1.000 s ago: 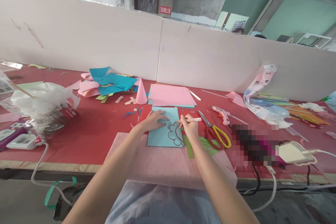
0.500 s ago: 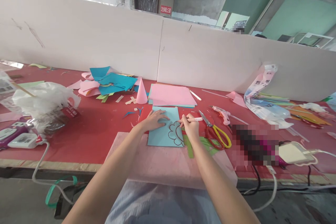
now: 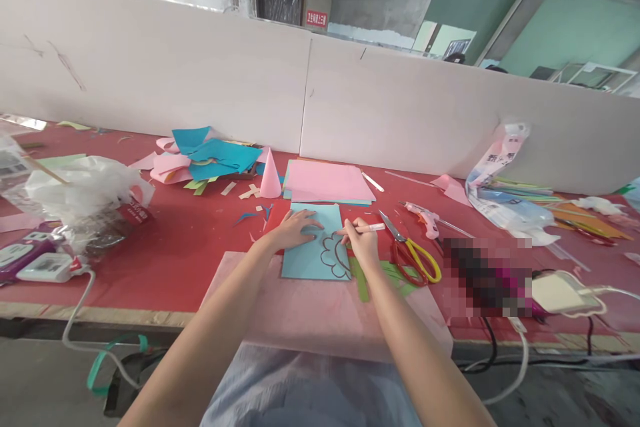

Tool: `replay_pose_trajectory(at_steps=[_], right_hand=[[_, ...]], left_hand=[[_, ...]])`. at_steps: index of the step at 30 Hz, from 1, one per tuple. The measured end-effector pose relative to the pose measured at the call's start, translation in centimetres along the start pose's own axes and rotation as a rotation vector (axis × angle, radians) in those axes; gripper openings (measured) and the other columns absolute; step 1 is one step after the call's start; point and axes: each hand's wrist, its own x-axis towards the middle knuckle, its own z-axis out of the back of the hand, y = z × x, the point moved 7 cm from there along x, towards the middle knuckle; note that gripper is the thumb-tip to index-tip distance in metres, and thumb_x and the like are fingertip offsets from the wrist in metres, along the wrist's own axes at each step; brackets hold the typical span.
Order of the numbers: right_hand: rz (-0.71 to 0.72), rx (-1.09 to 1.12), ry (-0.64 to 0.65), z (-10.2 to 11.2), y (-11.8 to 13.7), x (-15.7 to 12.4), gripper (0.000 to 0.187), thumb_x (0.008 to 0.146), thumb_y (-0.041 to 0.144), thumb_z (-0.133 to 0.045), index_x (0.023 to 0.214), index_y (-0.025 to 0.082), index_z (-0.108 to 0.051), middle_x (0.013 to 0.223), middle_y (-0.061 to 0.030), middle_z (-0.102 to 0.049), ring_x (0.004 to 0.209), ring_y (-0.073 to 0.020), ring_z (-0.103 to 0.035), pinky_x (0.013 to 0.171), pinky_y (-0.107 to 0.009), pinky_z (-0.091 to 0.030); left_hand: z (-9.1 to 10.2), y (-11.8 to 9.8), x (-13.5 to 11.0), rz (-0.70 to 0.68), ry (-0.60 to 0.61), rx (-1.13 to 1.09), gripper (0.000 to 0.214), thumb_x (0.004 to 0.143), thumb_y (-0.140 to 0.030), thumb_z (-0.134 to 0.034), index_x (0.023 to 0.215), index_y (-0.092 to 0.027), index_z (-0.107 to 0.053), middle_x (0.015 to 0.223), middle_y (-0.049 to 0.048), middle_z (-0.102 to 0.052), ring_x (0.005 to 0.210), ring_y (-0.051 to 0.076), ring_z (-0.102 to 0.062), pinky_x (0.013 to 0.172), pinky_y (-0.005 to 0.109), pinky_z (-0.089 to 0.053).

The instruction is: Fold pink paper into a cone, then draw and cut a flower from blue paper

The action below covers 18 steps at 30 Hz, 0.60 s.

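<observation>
A light blue paper sheet [image 3: 310, 257] lies on the red table in front of me, with a dark scalloped outline drawn along its right side. My left hand [image 3: 295, 227] lies flat on the sheet's upper part, fingers spread, pressing it down. My right hand [image 3: 361, 243] is closed round a white pen [image 3: 370, 228], whose tip touches the sheet near the top of the outline.
Yellow-handled scissors [image 3: 413, 253] and a glue gun [image 3: 425, 217] lie right of my hand. A pink paper stack [image 3: 327, 182], a pink cone [image 3: 270, 175] and blue scraps [image 3: 215, 157] sit behind. A plastic bag [image 3: 85, 190] and power strip [image 3: 40, 267] are at left. A white partition [image 3: 200, 80] backs the table.
Hardly anything has moved; my right hand has shifted the pen tip very slightly along the drawn outline while my left hand stays on the sheet.
</observation>
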Motion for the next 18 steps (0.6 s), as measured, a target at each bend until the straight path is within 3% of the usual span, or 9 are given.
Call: replay_pose_trajectory(at_steps=[18], right_hand=[[-0.040,0.028,0.037,-0.15,-0.07,-0.08,0.030,0.080,0.043,-0.047,0.057,0.023,-0.041,0.044,0.0027,-0.059,0.049,-0.0166,-0.060,0.051,-0.024,-0.041]], left_hand=[[-0.19,0.26,0.11,0.001,0.002,0.002,0.032,0.080,-0.034,-0.052,0.111,-0.036,-0.055,0.141,-0.0031,-0.030,0.129,0.024,-0.026,0.107,0.045,-0.011]])
